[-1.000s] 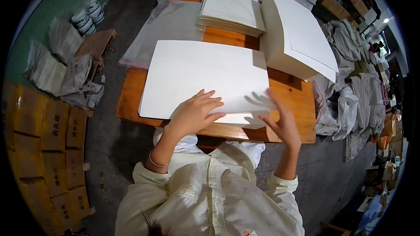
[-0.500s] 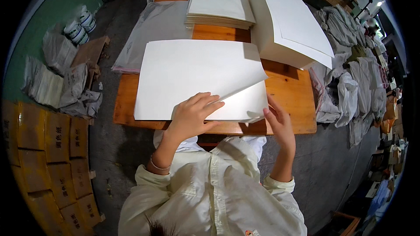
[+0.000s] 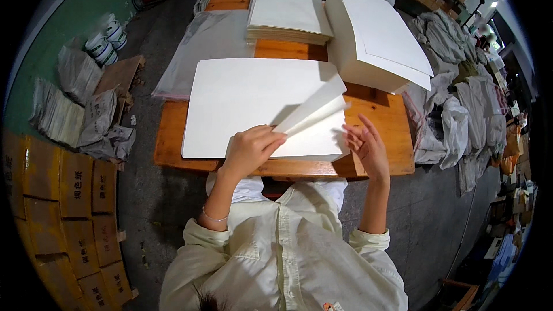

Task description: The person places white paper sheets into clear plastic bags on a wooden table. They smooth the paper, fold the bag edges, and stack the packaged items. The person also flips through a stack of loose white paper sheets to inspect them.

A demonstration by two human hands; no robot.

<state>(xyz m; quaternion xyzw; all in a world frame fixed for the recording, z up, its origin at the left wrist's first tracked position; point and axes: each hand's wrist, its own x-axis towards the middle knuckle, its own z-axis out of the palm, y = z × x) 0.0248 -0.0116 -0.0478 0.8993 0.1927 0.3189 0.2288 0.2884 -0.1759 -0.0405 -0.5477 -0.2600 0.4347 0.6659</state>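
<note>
White paper is laid as a squared stack (image 3: pixel 236 106) just inside the near edge of the wooden worktop (image 3: pixel 170 138), apparently so that it can be reached without stretching. At its right end, loose sheets (image 3: pixel 311 105) are curled up and back. They seem to be nipped at the fingertips of the left hand (image 3: pixel 249 151), which is rested on the stack, probably to keep it from slipping. By the stack's near right corner, the right hand (image 3: pixel 371 152) is held with fingers loosely spread; whether paper is touched cannot be told. 2 more piles, a low pile (image 3: pixel 288 8) by the far edge and a tall pile (image 3: pixel 394 29) toward the far right corner, are perhaps kept there to leave elbow room. Clear plastic film (image 3: pixel 210 37) is spread flat along the left edge.
</note>
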